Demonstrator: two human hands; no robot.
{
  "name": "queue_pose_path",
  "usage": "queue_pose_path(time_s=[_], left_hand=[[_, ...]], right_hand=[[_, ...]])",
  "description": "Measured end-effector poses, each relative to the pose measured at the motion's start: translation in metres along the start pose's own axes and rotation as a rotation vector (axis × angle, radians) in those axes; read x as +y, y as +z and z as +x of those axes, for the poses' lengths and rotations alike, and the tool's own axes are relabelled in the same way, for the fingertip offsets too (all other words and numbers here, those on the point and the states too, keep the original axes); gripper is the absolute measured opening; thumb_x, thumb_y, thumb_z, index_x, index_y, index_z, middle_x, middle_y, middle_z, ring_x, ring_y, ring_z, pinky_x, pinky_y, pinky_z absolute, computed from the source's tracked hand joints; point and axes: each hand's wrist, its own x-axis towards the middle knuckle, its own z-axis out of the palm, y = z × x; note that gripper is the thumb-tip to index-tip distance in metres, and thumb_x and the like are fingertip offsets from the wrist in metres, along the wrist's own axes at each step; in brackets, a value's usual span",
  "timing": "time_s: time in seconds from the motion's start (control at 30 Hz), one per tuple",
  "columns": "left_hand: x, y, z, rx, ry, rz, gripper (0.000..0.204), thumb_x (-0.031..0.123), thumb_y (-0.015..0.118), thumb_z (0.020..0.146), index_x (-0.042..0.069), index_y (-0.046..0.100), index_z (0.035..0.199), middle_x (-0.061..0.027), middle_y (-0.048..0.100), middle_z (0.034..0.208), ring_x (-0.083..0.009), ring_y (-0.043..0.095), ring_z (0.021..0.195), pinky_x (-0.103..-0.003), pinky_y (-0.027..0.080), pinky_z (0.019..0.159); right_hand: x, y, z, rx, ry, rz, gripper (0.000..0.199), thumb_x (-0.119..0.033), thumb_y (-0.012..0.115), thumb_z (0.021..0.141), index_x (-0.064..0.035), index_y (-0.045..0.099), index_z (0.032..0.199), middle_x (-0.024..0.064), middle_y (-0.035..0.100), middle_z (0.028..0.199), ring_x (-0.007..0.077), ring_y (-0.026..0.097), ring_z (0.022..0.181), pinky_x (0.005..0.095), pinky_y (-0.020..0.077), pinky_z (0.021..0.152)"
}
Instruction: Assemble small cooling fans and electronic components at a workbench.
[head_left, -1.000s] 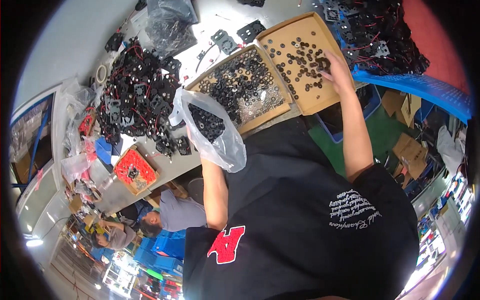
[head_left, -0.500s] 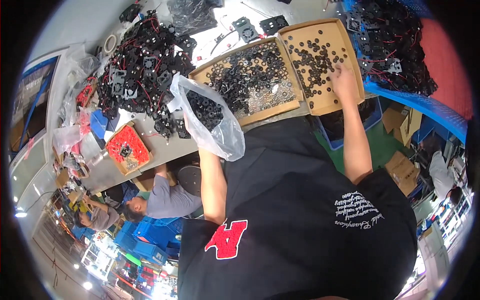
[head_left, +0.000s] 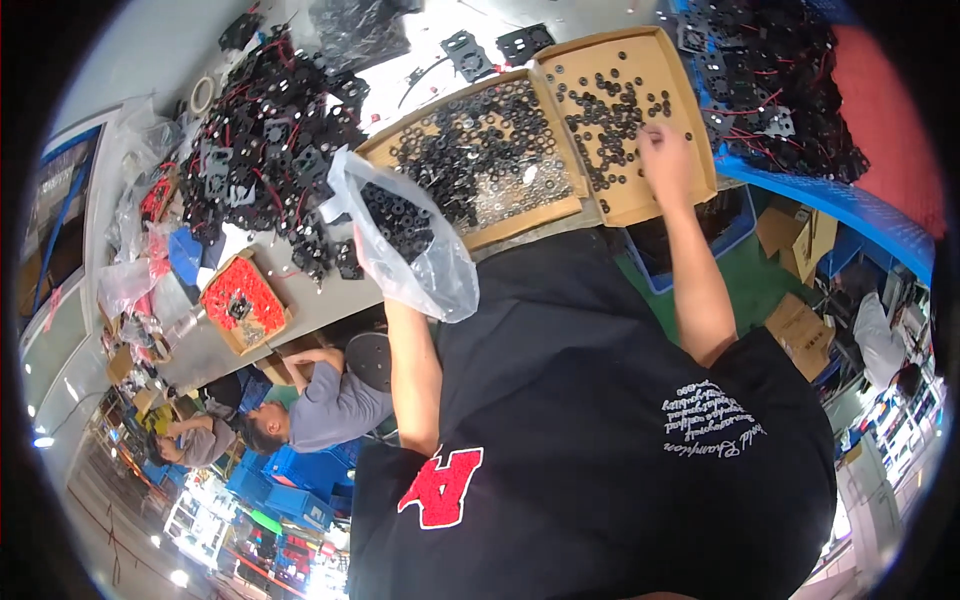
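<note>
My left hand [head_left: 367, 262] is mostly hidden behind a clear plastic bag [head_left: 435, 275] and holds it up, mouth spread toward the trays. Inside the bag lie many small black ring-shaped parts [head_left: 398, 222]. My right hand [head_left: 665, 165] reaches into the right cardboard tray [head_left: 640, 205], its fingers drawn together at the edge of a scatter of small black round parts [head_left: 605, 120]. Whatever is between those fingertips is too small to make out. Beside it, the left cardboard tray [head_left: 530, 215] contains black rings and shiny washers [head_left: 515, 185].
A heap of black fan-like housings with red wires [head_left: 270, 150] covers the bench's left. More housings [head_left: 750, 90] lie at right by a blue perforated edge [head_left: 800, 190]. A small box of red parts [head_left: 243, 300] sits near the front edge. Two people [head_left: 330, 400] work at left.
My right hand has shifted left over the black parts, and its fingers have drawn closer together. The left hand keeps hold of the bag. The whole view has moved slightly.
</note>
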Motion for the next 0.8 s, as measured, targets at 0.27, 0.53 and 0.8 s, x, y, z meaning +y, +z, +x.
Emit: queue_pose_path(time_s=[0.27,0.53,0.8], left_hand=[[-0.003,0.013,-0.007,0.013,0.003,0.064,0.053,0.048,0.046,0.096,0.013,0.055,0.135,-0.0077,0.063,0.126,-0.0311,0.062,0.109,-0.051,0.051,0.093],[-0.006,0.025,-0.012,0.089,0.106,0.127,0.046,0.041,0.045,0.099,0.011,0.057,0.131,-0.0075,0.064,0.124,-0.0294,0.064,0.104,-0.048,0.055,0.088],[-0.006,0.024,-0.013,0.085,0.126,0.158,0.046,0.041,0.044,0.099,0.011,0.058,0.131,-0.0062,0.065,0.123,-0.0273,0.064,0.105,-0.047,0.054,0.090]], right_hand=[[0.004,0.017,-0.004,-0.057,-0.054,0.032,0.024,-0.018,0.070,0.084,-0.0015,0.066,0.101,0.0142,0.068,0.087,0.0290,0.067,0.080,0.0390,0.0521,0.075],[0.001,0.005,0.004,-0.139,0.046,-0.027,0.025,-0.021,0.069,0.084,-0.0006,0.067,0.098,0.0143,0.070,0.084,0.0290,0.069,0.079,0.0384,0.0526,0.072],[-0.003,0.005,-0.010,-0.011,0.192,0.182,0.022,-0.019,0.072,0.079,-0.0019,0.068,0.092,0.0121,0.073,0.087,0.0217,0.072,0.078,0.0321,0.0546,0.071]])
